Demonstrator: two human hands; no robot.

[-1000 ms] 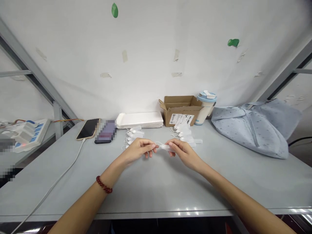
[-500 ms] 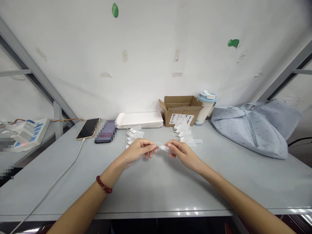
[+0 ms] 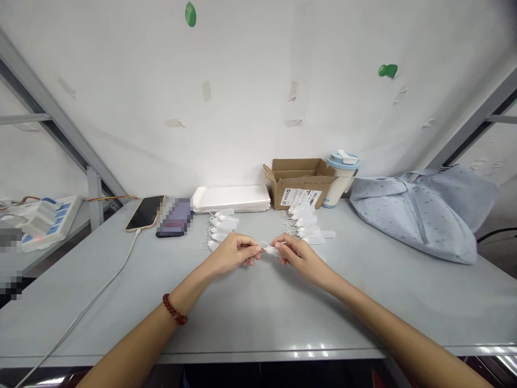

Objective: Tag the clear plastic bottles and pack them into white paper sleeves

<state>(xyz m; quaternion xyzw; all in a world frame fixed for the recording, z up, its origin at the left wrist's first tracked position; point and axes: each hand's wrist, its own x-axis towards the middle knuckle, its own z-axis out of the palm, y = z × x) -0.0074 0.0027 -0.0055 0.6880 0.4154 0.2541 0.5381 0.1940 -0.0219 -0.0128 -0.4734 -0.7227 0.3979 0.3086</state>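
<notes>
Both my hands meet over the middle of the grey table. My left hand pinches one end of a small white plastic piece with a thin loop, and my right hand grips the other end. A red bead bracelet sits on my left wrist. Just behind my left hand lies a small pile of similar white pieces. Another pile of white pieces lies behind my right hand.
At the back stand a stack of white paper bags, an open cardboard box and a blue-lidded cup. A pale blue cloth bag lies right. Two phones and a charging cable lie left, beside a power strip.
Both hands have moved slightly lower and closer together, still holding the white piece between them.
</notes>
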